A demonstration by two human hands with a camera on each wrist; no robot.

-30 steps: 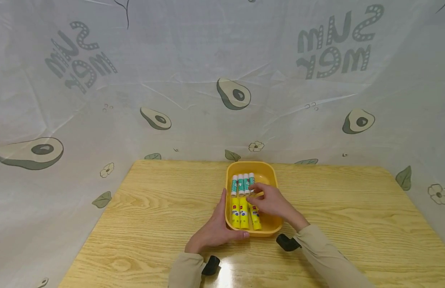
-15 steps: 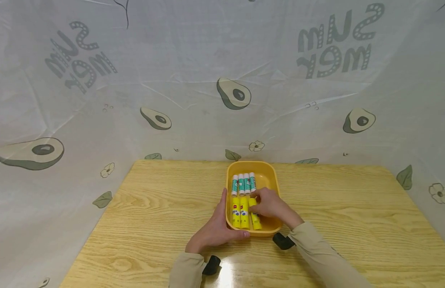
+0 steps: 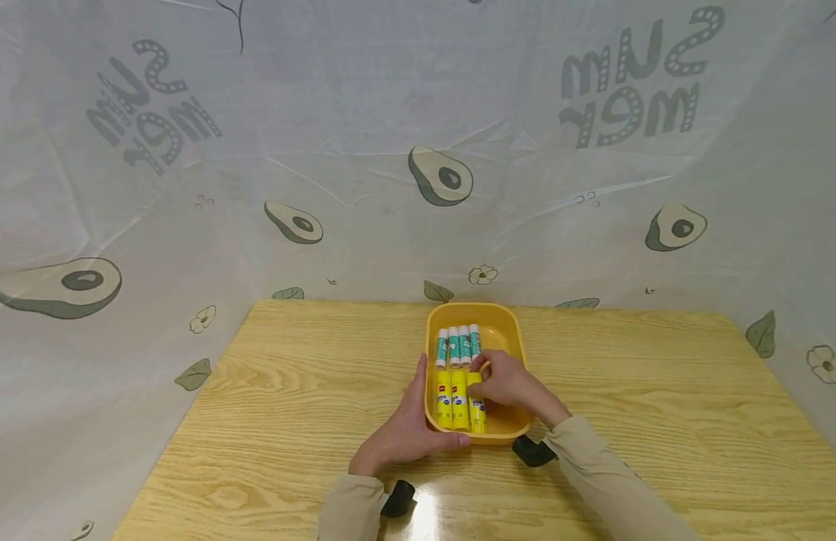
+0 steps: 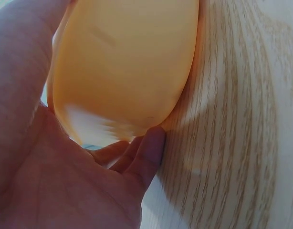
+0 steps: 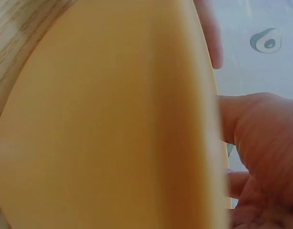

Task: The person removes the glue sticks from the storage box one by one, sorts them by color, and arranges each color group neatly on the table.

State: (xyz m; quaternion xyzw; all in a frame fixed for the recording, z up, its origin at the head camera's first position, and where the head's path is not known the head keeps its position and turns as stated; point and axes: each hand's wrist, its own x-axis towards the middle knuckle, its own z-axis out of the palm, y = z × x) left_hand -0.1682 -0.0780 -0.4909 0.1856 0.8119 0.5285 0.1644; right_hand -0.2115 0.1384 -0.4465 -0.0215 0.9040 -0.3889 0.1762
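Observation:
An orange-yellow plastic bin (image 3: 500,330) stands on the table. My left hand (image 3: 407,430) grips its near left corner, thumb along the front wall and fingers along the left side; the left wrist view shows the fingers against the bin's wall (image 4: 127,57). Reaching over the right rim, my right hand (image 3: 511,380) pinches the upper end of a yellow glue stick (image 3: 478,415). Left of that one lie two more yellow glue sticks (image 3: 460,406), side by side. Behind them is a row of several thinner teal-and-white glue sticks (image 3: 454,347). In the right wrist view the bin's wall hides the fingertips.
The wooden table (image 3: 309,391) extends to both sides of the bin. A pale printed sheet (image 3: 363,248) hangs behind and beside the table. Black wrist-worn devices (image 3: 398,499) sit at both sleeves.
My right hand has come down and nearer onto the third yellow glue stick. That stick was slanted and now lies straighter, nearer the other two. The left hand has stayed in place.

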